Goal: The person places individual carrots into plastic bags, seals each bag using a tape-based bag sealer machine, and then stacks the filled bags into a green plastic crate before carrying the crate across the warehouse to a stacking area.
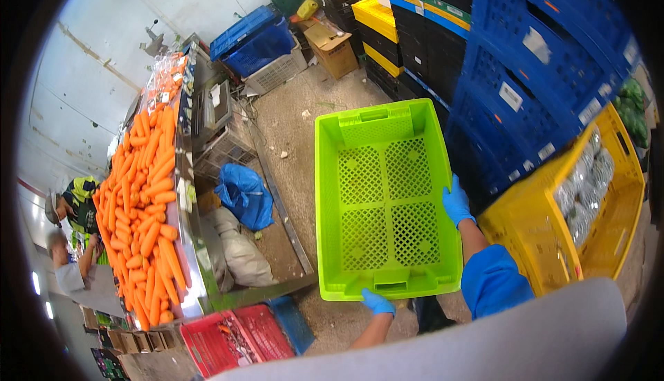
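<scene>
A lime-green plastic crate (386, 204) with a lattice bottom hangs in front of me, its open top towards me and nothing inside. My right hand (457, 202), in a blue glove, grips the rim on its right side. At the near end, my left hand (378, 303), gloved the same way, holds the rim close to the handle slot; its fingertips show over the edge. On the left, a metal table (191, 256) bears a large heap of loose carrots (140, 215). Bagged carrots (166, 80) lie at the table's far end.
Tall stacks of blue crates (529, 80) and black crates (430, 43) rise on the right. Beside me stands a yellow crate (534, 230) with wrapped produce. A red crate (238, 337) sits below the table's near end. Two people (78, 256) are beyond the carrots.
</scene>
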Tool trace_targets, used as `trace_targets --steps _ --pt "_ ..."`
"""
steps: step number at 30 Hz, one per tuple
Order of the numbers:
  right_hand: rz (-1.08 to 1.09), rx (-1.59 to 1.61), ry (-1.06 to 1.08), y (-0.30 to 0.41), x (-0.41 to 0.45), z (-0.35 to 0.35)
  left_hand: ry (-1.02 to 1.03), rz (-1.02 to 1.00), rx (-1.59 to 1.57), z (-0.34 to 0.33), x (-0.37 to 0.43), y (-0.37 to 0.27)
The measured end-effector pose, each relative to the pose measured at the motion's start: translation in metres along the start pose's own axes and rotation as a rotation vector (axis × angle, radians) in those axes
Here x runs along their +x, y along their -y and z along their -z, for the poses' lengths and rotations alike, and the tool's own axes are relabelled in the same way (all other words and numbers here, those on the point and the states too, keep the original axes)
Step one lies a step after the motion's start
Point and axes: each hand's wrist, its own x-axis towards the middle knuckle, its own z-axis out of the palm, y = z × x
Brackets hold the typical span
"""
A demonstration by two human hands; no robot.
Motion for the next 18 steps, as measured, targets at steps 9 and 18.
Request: trace_targets --steps 9,18 --pt "0.049 0.407 0.061 0.077 0.16 0.029 0.484 0.56 0.519 -0.179 0.027 -0.111" --pt "-0.994 1.59 -0.321 -0.025 -0.001 -0.046 1.411 -1.266 1.72 -0.247 0.055 -0.226"
